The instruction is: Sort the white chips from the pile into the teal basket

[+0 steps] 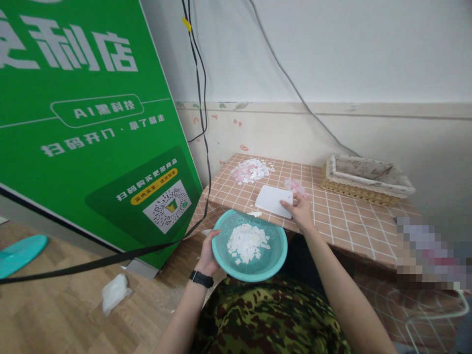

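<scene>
My left hand (pixel 209 253), with a dark watch on the wrist, grips the left rim of a teal mesh basket (pixel 275 265). The basket is held at the table's front edge, above my lap. A heap of small white paper pieces (pixel 247 242) lies in it. My right hand (pixel 300 210) pinches the right end of a flat white board (pixel 272 199) that has a small hole near one corner. The board is low over the tabletop, just beyond the basket. A few white scraps (pixel 255 214) lie at the table edge between board and basket.
On the checked brown tablecloth (pixel 346 221) sit a pile of white and pinkish pieces (pixel 251 170), a small pink heap (pixel 296 187) and a cloth-lined wicker basket (pixel 363 192). A black strap (pixel 207 162) hangs at left, before a green cabinet (pixel 92 147). A white packet (pixel 115 293) lies on the floor.
</scene>
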Demonstrator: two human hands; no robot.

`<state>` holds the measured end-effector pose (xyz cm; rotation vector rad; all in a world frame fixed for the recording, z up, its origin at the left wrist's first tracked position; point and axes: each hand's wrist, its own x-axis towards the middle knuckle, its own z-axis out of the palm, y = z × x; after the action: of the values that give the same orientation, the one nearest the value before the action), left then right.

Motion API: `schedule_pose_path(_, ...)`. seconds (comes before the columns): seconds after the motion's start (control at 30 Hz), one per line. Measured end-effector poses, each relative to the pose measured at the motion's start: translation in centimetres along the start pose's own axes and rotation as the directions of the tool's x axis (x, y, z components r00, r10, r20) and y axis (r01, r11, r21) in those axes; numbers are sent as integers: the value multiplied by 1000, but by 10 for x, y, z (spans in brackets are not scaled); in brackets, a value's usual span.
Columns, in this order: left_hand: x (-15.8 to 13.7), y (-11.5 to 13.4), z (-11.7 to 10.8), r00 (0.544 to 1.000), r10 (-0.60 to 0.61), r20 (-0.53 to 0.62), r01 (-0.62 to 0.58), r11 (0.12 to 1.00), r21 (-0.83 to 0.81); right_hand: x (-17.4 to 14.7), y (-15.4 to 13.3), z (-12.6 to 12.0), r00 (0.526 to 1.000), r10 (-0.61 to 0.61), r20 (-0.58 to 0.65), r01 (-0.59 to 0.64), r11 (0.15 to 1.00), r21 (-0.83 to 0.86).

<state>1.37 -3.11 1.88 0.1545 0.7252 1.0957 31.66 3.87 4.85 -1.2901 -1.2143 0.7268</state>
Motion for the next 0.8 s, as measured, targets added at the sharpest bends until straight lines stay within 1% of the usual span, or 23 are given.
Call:
schedule_pose_path(0.13, -1, 1, 3, 1000, -17, -16, 16, 1000, -13, -4, -2, -1, 981, -3, 196, -7, 999, 50)
schedule_pose_path(0.2, -1, 1, 3, 1000, -17, -13, 17, 1000, 0, -4, -1, -1, 980, 2, 199, -21, 996, 92)
schedule_pose_path(0.27, -1, 2, 3, 1000, -13, -2, 13, 1000, 15, -1, 1, 0, 991, 14, 133, -29, 994, 108)
schedule_pose_path(0.33, -1, 2, 3, 1000, -13, 1, 13, 1000, 20, 1, 2, 3, 997, 31, 73, -37, 996, 87)
schedule_pose_path(0.4, -1, 2, 2, 1000, -17, -4, 17, 1000, 16, 2, 2, 5, 998, 25, 57, -28, 998, 53)
schedule_pose_path(0.43, -1, 2, 2, 1000, -20, -6, 20, 1000, 12, 1, 2, 6, 997, 13, 71, -16, 999, 41)
schedule_pose_path(0.5, 0, 2, 1, 1000, -28, 2, 28, 1000, 4, -1, 0, 5, 989, 4, 147, -9, 999, 33)
schedule_pose_path(0.57, 0, 1, 0, 999, -32, 20, 32, 999, 1, -4, -3, 2, 970, 29, 241, -42, 998, 49)
schedule_pose_path(0.63, 1, 1, -2, 999, -23, 24, 23, 1000, 2, -5, -4, -1, 959, 50, 278, -76, 994, 85)
schedule_pose_path(0.7, 2, 0, -3, 1000, -11, 10, 11, 1000, 3, -4, -2, -3, 974, 47, 222, -78, 989, 129)
schedule_pose_path(0.8, 3, 0, -4, 1000, 10, 2, -10, 1000, -5, 0, 3, -2, 996, 60, 68, -70, 987, 146)
